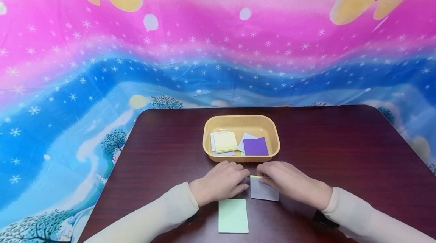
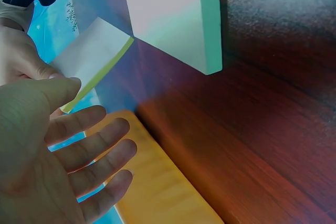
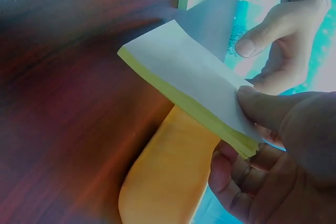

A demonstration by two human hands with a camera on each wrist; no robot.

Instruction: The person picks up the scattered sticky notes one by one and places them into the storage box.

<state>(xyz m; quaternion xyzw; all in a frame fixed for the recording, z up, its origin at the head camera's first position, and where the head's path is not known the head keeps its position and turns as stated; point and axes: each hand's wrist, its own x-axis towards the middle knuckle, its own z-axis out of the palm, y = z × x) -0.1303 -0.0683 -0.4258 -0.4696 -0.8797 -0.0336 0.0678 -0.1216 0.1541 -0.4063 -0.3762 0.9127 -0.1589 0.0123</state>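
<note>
My right hand pinches a pad of sticky notes between its thumb on top and curled fingers underneath. The pad has a whitish upper face and a yellow edge, slightly fanned at the held corner in the right wrist view. My left hand is beside the pad's left side, fingers loosely bent and apart, with nothing in it; its spread fingers show in the left wrist view. Below the left hand, a thick pale green sticky note pad lies on the table.
Just beyond the hands stands a yellow plastic bin. Inside it lie a pale yellow pad, a purple pad and several whitish notes. The dark wooden table backs onto a colourful printed cloth.
</note>
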